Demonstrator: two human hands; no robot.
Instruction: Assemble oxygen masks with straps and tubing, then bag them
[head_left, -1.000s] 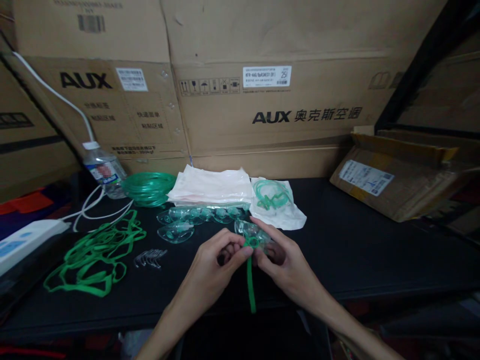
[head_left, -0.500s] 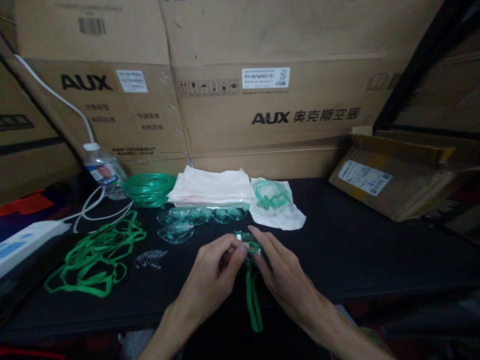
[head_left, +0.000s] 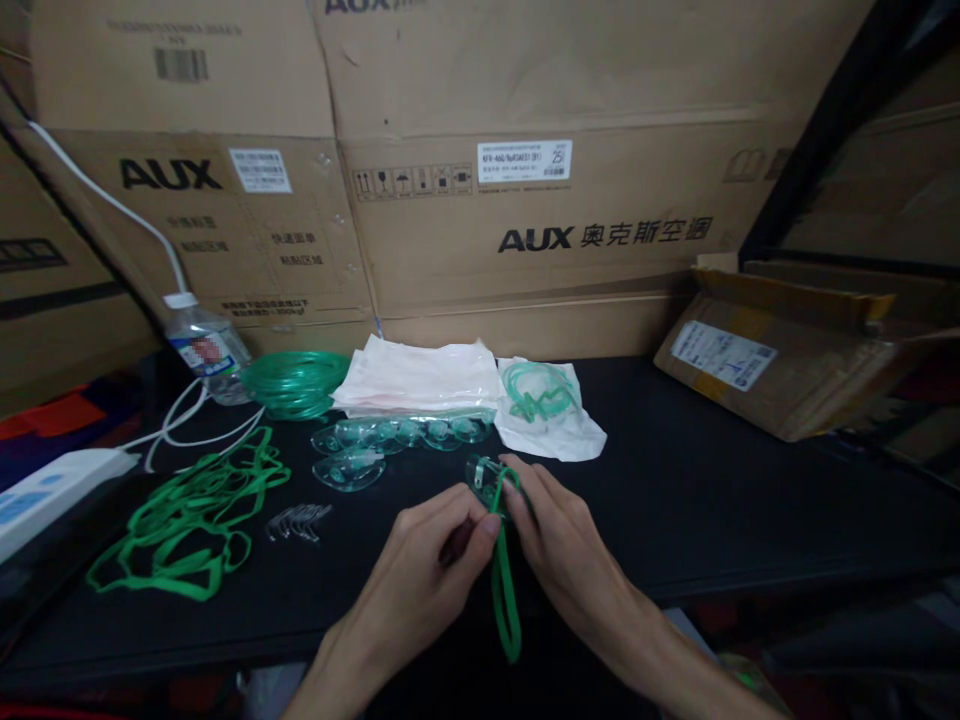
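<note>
At the table's near edge, my right hand [head_left: 566, 540] holds a clear green oxygen mask [head_left: 477, 474], its fingers wrapped over the right side and hiding much of it. A small metal strip shows on the mask's upper part. My left hand [head_left: 431, 545] is closed, thumb and forefinger pinching a green elastic strap [head_left: 507, 605]. One stretch of that strap runs up over the mask to the right fingers; the other end hangs as a loop below both hands. Several similar masks [head_left: 349, 470] lie behind my hands, with bent clear strips [head_left: 298, 522] to the left.
A pile of green straps [head_left: 191, 530] lies left, near a white power strip [head_left: 64, 485]. Behind are a plastic bottle [head_left: 206, 350], coiled green tubing [head_left: 296, 385], white packets [head_left: 420, 375] and a packet with tubing [head_left: 551, 425]. An open carton [head_left: 780, 365] stands right, before large cardboard boxes [head_left: 600, 100].
The small strap loop between my fingers has become a longer stretch drawn up across the mask. The mask's metal strip shows more plainly now. The view has shifted slightly.
</note>
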